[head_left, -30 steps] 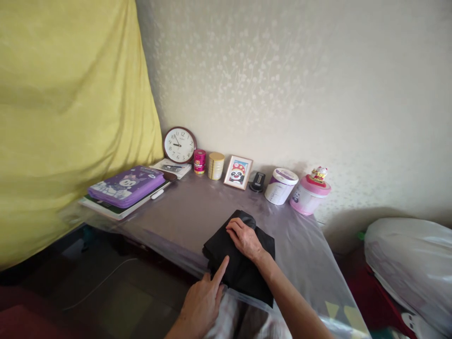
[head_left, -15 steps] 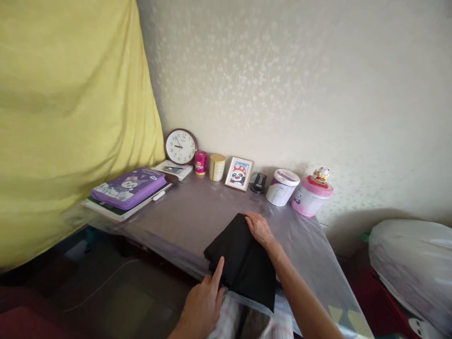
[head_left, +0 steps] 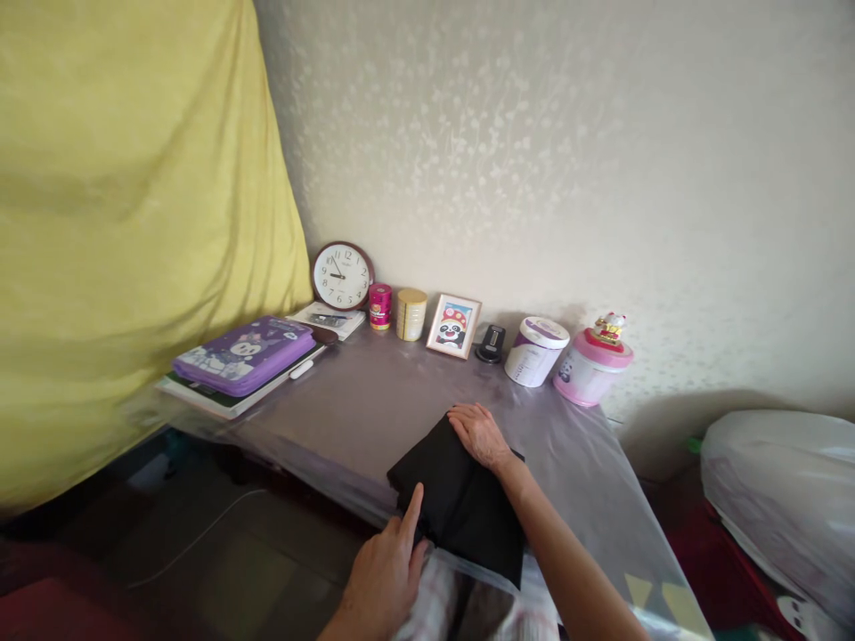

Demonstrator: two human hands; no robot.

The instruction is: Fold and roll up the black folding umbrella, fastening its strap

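Observation:
A piece of black folded fabric [head_left: 460,512] lies at the near edge of the table, its kind not clear. My left hand [head_left: 387,565] grips its left near end, the index finger stretched out along the fabric and the other fingers curled. What sits under those curled fingers is mostly hidden. My right hand [head_left: 479,434] lies flat on the far corner of the fabric, fingers stretched out side by side.
On the table [head_left: 347,409], a purple case [head_left: 244,356] rests on books at left. Along the wall stand a clock [head_left: 343,276], tins, a framed panda picture [head_left: 454,327], a black stapler-like object [head_left: 491,344], a white tub [head_left: 536,352] and a pink tub [head_left: 591,369].
My right hand has slid slightly left and nearer over the black fabric, now lying more on top of it. The left hand has hardly moved.

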